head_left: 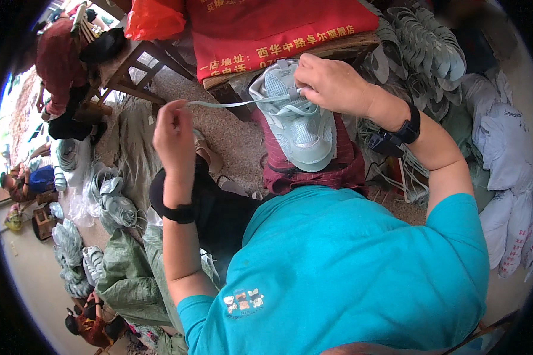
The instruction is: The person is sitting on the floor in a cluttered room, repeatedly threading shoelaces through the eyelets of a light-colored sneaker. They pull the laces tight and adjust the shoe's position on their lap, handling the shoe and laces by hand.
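A pale mint-and-white sneaker (307, 139) lies on maroon striped cloth over my lap, its toe toward me. Its light shoelace (222, 105) stretches leftward from the eyelets across the tongue. At the left, my left hand (175, 137) is raised off the shoe, fingers closed on the lace's far stretch. My right hand (330, 86) is pinched at the right eyelet edge, where the lace runs in under its fingertips. Those fingertips partly hide the upper eyelets.
A wooden table (231, 76) with a red printed cloth (278, 29) stands just beyond the shoe. Bundled shoe parts (426, 47) and white sacks (506, 148) line the right. Green sacking (127, 275) lies at the left, and other people (62, 59) sit farther off there.
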The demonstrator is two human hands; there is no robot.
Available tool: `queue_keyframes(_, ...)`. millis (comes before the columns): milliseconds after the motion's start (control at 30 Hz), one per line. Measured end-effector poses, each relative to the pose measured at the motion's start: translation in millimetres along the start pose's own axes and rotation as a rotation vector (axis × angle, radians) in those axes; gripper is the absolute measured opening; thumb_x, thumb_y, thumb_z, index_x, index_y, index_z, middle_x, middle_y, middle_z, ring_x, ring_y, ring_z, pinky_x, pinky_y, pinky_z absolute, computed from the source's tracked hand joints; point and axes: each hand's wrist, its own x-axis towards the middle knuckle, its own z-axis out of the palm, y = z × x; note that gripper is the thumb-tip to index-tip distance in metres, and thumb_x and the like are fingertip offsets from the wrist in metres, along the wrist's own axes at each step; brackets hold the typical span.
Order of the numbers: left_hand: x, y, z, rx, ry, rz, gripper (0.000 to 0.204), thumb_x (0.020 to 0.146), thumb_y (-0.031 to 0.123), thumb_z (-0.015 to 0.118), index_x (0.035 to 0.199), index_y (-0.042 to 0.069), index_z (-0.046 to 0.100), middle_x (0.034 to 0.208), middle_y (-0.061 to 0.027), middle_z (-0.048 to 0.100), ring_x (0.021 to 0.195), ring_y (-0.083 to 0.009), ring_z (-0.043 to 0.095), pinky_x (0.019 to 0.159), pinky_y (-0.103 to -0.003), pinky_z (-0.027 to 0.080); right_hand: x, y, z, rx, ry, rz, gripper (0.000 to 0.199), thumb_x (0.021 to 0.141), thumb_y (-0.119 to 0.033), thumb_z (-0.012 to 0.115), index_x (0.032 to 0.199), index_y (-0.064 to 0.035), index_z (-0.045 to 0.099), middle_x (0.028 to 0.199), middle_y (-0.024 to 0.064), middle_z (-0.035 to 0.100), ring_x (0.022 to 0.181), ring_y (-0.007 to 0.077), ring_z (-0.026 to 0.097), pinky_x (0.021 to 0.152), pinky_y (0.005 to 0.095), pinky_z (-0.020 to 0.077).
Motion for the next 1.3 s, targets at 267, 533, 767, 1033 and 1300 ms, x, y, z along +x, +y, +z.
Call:
queue_keyframes(267,-5.2,1.0,29.5,-0.605,-0.041,-0.238,0.021,0.095,0.004,0.045,0.109,-0.002,0.060,0.078,-0.0027,0.058,0.070,-0.0093,0.055,0.065,-0.023,0.045,-8.4,-1.7,0.4,0.112,0.078,-0.018,0.021,0.081,-0.008,0.065,0.099,-0.0034,0.054,0.100,0.0136,0.056,0.092,0.0333,0.061,0.075,0.0397,0.0507)
queue_keyframes(533,3.7,-17.6,-8.0,-0.951,0.119,-0.586,0.026,0.094,0.007,0.047,0.115,-0.001,0.058,0.070,0.0016,0.044,0.062,-0.0101,0.041,0.067,-0.029,0.041,-30.2,-13.2,1.9,0.088,0.040,-0.096,0.025,0.078,-0.016,0.074,0.091,-0.0049,0.055,0.096,0.0109,0.052,0.083,0.0304,0.057,0.073,0.0391,0.0481)
queue_keyframes(767,0.0,-42.3,-33.6,-1.378,0.065,-0.709,0.018,0.098,0.007,0.045,0.110,0.001,0.057,0.067,0.0019,0.039,0.060,-0.0100,0.040,0.062,-0.025,0.040,-25.0,7.9,-0.9,0.317,-0.062,0.089,0.018,0.079,-0.012,0.071,0.086,-0.0027,0.056,0.087,0.0071,0.050,0.077,0.0199,0.052,0.069,0.0337,0.0447)
queue_keyframes(1033,-5.9,-35.3,-42.7,-1.468,0.048,-0.708,0.017,0.099,0.005,0.043,0.108,0.000,0.056,0.064,0.0016,0.036,0.058,-0.0103,0.037,0.062,-0.026,0.039,-18.5,9.3,-4.2,0.581,-0.026,0.242,0.015,0.089,-0.017,0.066,0.090,-0.0024,0.068,0.083,0.0020,0.054,0.075,0.0089,0.049,0.065,0.0274,0.0421)
queue_keyframes(1300,-6.2,-55.6,-82.3,-1.617,0.329,-0.726,0.018,0.095,-0.002,0.043,0.106,0.001,0.056,0.062,0.0003,0.038,0.055,-0.0122,0.037,0.064,-0.029,0.040,-14.8,27.3,4.7,0.795,-0.169,0.413,0.026,0.097,-0.029,0.059,0.087,-0.0076,0.071,0.082,-0.0047,0.059,0.069,0.0024,0.047,0.057,0.0204,0.0373)
